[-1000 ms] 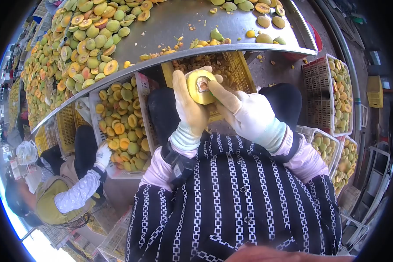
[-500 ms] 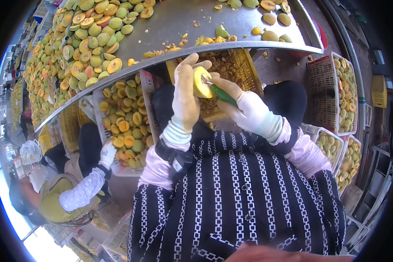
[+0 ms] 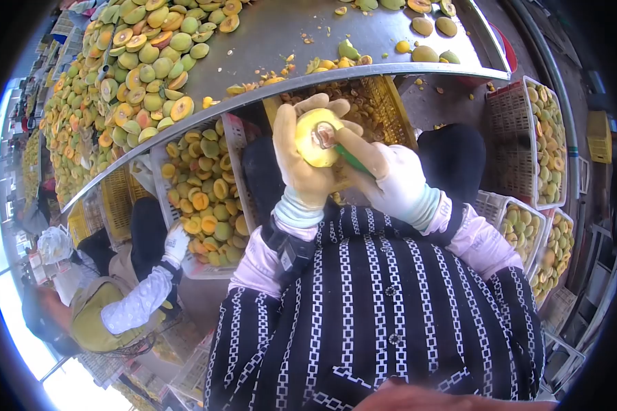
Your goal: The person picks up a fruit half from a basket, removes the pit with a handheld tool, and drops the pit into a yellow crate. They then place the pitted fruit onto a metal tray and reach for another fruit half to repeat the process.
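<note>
My left hand (image 3: 296,154), in a tan-palmed work glove, cradles a peach half (image 3: 308,145) with its cut yellow face turned up. A brown hollow with pit showing lies at the middle of that face. The gloved right hand (image 3: 384,168) grips a green-handled pitting tool (image 3: 350,159), its thumb stretched along to the fruit. The tool's metal tip is hidden at the pit. Below both hands sits a yellow crate (image 3: 391,113) with brown pits and scraps.
A metal table (image 3: 274,41) bears a large heap of halved peaches (image 3: 144,68). A white crate (image 3: 243,175) of peach halves stands at left, with another person's gloved hand (image 3: 176,243) at it. More filled crates (image 3: 511,140) stand at right.
The peach half has turned so its cut face points up towards me. Both hands have moved slightly down, and the right thumb now lies over the tool at the pit.
</note>
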`<state>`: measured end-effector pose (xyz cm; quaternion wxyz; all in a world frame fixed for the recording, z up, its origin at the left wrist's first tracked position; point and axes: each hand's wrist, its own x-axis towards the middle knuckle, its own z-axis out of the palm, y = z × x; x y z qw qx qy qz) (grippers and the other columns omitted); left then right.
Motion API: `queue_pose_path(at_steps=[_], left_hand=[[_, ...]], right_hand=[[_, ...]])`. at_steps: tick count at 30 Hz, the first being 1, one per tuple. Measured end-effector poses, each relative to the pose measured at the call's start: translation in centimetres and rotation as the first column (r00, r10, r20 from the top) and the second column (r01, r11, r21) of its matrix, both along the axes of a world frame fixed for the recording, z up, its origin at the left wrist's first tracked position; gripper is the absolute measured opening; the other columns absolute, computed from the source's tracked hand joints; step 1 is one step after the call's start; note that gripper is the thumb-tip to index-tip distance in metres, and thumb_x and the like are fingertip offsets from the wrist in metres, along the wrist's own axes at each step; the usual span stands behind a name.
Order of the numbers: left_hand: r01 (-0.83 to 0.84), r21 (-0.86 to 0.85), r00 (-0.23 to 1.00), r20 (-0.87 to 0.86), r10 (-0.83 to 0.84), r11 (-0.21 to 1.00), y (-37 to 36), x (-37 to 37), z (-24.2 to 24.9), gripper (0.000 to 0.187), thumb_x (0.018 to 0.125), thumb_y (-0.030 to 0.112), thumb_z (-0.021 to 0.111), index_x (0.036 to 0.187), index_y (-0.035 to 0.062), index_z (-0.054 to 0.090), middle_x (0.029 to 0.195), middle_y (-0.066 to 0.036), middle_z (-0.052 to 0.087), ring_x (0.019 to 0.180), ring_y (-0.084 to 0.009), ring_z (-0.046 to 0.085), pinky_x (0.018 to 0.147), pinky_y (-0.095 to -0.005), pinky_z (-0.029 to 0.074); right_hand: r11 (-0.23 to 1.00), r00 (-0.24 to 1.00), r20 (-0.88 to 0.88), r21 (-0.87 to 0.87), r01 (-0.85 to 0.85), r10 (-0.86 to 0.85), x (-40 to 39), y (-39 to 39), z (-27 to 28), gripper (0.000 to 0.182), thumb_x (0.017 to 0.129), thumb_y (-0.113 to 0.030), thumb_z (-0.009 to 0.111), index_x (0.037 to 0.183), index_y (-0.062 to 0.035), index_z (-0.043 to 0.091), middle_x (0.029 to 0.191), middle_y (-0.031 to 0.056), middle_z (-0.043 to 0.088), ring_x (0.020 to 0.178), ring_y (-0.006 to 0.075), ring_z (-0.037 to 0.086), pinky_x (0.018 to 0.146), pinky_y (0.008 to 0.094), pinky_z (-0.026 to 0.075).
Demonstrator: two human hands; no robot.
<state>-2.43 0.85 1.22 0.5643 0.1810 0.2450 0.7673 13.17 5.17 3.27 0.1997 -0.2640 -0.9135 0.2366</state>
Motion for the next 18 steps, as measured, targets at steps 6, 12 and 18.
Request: queue_pose_path(at_steps=[6,12,18], left_hand=[[-0.221,0.344,0.503,-0.762,0.409,0.913,-0.3,0.3,-3.7,0.091,0.071,-0.020,0.063,0.142,0.0094,0.016,0.128,-0.023,0.048,0.109,-0.0331,0.058,0.088,-0.0432,0.053],[-0.122,0.078,0.901,-0.410,0.143,0.990,-0.4,1.0,-2.0,0.070,0.084,-0.010,0.057,0.139,0.0102,0.020,0.121,-0.024,0.052,0.108,-0.0348,0.058,0.090,-0.0440,0.052],[-0.095,0.234,0.598,-0.764,0.244,0.968,-1.0,0.8,-2.2,0.060,0.089,-0.005,0.054,0.137,0.0087,0.022,0.119,-0.023,0.052,0.104,-0.0335,0.060,0.089,-0.0441,0.053]], right_hand=[[0.998,0.959,-0.282,0.050,0.027,-0.011,0.8,1.5,2.5,0.047,0.076,-0.010,0.070,0.122,-0.0057,0.058,0.068,0.0048,0.056,0.057,0.0232,0.058,0.052,0.0321,0.046],[0.968,0.999,0.021,0.246,-0.045,0.041,1.3,1.4,2.9,0.046,0.082,-0.027,0.066,0.125,-0.0187,0.057,0.059,0.0020,0.050,0.046,0.0187,0.053,0.044,0.0322,0.043],[0.942,0.985,0.154,0.310,-0.127,0.082,1.9,1.1,3.5,0.059,0.074,-0.017,0.071,0.129,-0.0123,0.051,0.064,0.0022,0.052,0.049,0.0191,0.053,0.047,0.0312,0.044]])
